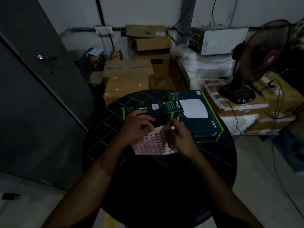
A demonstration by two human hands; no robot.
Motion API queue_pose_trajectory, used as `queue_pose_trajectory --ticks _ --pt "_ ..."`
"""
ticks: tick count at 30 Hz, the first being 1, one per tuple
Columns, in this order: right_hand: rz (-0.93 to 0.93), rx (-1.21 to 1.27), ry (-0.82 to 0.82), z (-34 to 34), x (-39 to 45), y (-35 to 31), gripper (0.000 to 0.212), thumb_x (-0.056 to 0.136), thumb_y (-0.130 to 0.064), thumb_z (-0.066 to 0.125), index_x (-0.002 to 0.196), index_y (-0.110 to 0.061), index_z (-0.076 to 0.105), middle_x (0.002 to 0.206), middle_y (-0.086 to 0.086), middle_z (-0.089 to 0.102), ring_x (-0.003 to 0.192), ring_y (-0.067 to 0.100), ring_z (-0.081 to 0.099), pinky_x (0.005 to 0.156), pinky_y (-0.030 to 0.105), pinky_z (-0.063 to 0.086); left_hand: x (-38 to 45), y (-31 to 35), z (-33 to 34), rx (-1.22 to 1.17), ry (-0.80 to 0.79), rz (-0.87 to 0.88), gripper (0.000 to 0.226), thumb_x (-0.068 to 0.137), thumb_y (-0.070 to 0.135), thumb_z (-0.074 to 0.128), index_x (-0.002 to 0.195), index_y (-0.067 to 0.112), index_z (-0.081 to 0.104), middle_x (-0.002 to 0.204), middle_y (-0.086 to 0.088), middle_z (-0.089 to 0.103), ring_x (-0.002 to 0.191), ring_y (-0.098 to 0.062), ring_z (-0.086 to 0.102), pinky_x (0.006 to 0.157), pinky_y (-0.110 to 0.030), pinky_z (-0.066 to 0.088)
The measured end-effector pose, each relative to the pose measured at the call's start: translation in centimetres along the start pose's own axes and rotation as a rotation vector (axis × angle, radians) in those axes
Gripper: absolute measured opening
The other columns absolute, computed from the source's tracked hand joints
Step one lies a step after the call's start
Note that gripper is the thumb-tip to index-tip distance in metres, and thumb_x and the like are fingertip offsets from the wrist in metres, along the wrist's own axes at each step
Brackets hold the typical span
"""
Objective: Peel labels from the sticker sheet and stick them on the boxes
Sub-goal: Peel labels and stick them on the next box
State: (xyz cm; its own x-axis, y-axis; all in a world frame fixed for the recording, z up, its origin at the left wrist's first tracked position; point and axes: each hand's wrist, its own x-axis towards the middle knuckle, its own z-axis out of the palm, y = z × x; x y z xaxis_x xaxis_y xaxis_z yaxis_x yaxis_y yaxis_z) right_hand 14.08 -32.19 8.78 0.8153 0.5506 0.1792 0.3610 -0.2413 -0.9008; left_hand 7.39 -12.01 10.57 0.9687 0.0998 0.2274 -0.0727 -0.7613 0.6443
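A white sticker sheet (153, 143) with rows of red-bordered labels lies on the round black table (125, 170). Over its far edge my left hand (137, 127) and my right hand (178, 137) meet, fingers curled, pinching at the sheet's top edge; the label itself is too small to make out. Just beyond my hands stands a small dark green box (154, 111) marked AC1350. A larger dark green box (197, 112) with a white square picture lies behind it to the right.
Brown cardboard cartons (128, 79) are stacked behind the table. A dark fan (251, 63) stands on a taped carton (263, 109) at the right, with cables trailing down. A grey door (32, 79) fills the left side.
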Motion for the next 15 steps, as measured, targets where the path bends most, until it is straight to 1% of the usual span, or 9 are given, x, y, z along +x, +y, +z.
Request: queue_pose_trajectory --ticks 2,4,6,7,9,11,13,14,15 --pt "0.079 0.036 -0.031 -0.2 -0.3 0.5 0.022 0.093 -0.011 0.056 0.079 -0.027 0.061 0.076 -0.009 0.063 0.068 0.012 0.058 0.067 0.033 0.048 0.0 0.0 0.1 0.011 0.002 -0.001 0.005 0.086 0.024 0.074 0.082 0.026 0.077 0.114 0.016 0.068 0.136 -0.012 0.036 0.111 -0.047 0.031" --pt "0.152 0.112 -0.063 -0.4 -0.4 1.4 0.026 0.092 -0.007 0.060 0.076 -0.027 0.067 0.071 -0.011 0.067 0.062 0.007 0.059 0.065 0.029 0.047 -0.2 0.1 0.1 -0.012 -0.014 -0.014 0.005 0.084 0.025 0.075 0.087 0.028 0.078 0.114 0.020 0.066 0.137 -0.009 0.033 0.111 -0.047 0.034" --pt "0.225 0.194 -0.073 -0.2 -0.6 3.0 0.029 0.092 -0.004 0.062 0.074 -0.025 0.071 0.066 -0.007 0.067 0.057 0.011 0.056 0.061 0.028 0.042 -0.3 0.1 0.0 -0.033 -0.024 -0.019 0.016 0.085 0.022 0.074 0.098 0.032 0.076 0.117 0.022 0.065 0.138 -0.005 0.030 0.113 -0.045 0.033" --pt "0.276 0.232 -0.059 0.1 -0.7 4.1 0.028 0.092 -0.004 0.062 0.073 -0.022 0.072 0.060 -0.005 0.063 0.052 0.014 0.051 0.057 0.028 0.038 -0.4 0.1 -0.1 -0.046 -0.029 -0.022 0.022 0.086 0.020 0.073 0.104 0.033 0.075 0.120 0.021 0.064 0.139 -0.004 0.029 0.114 -0.044 0.033" --pt "0.387 0.213 -0.039 1.0 -1.0 6.8 0.025 0.092 -0.006 0.063 0.072 -0.018 0.072 0.051 -0.008 0.057 0.045 0.009 0.046 0.054 0.026 0.035 -0.5 0.2 -0.5 -0.083 -0.035 -0.037 0.033 0.087 0.015 0.070 0.112 0.037 0.071 0.129 0.017 0.061 0.140 -0.005 0.029 0.113 -0.042 0.033" --pt "0.504 0.092 -0.060 2.4 -1.8 9.8 0.022 0.092 -0.012 0.066 0.071 -0.017 0.073 0.050 -0.010 0.061 0.050 0.005 0.052 0.057 0.025 0.040 -0.7 0.2 -0.8 -0.089 -0.028 -0.050 0.040 0.087 0.015 0.069 0.116 0.043 0.067 0.138 0.011 0.054 0.142 -0.007 0.030 0.113 -0.044 0.034" --pt "0.637 0.038 -0.099 4.1 -2.7 12.6 0.021 0.092 -0.015 0.068 0.071 -0.016 0.073 0.055 -0.008 0.064 0.060 0.012 0.056 0.061 0.025 0.044 -0.9 0.4 -0.8 -0.070 -0.018 -0.060 0.042 0.088 0.016 0.069 0.117 0.045 0.066 0.144 0.006 0.048 0.142 -0.009 0.031 0.113 -0.046 0.035" --pt "0.676 -0.011 -0.123 4.7 -3.2 13.8 0.020 0.092 -0.016 0.067 0.073 -0.015 0.072 0.062 -0.003 0.066 0.067 0.017 0.058 0.066 0.027 0.047 -1.0 0.5 -0.7 -0.066 -0.011 -0.063 0.041 0.088 0.016 0.068 0.118 0.045 0.066 0.144 0.006 0.046 0.142 -0.010 0.031 0.112 -0.047 0.035" --pt "0.682 -0.089 -0.166 5.0 -3.7 14.6 0.020 0.094 -0.019 0.065 0.078 -0.013 0.073 0.074 0.004 0.069 0.077 0.022 0.062 0.076 0.029 0.051 -1.1 0.7 -0.7 -0.064 -0.007 -0.064 0.041 0.089 0.016 0.068 0.118 0.044 0.066 0.144 0.006 0.045 0.142 -0.010 0.031 0.112 -0.047 0.035"
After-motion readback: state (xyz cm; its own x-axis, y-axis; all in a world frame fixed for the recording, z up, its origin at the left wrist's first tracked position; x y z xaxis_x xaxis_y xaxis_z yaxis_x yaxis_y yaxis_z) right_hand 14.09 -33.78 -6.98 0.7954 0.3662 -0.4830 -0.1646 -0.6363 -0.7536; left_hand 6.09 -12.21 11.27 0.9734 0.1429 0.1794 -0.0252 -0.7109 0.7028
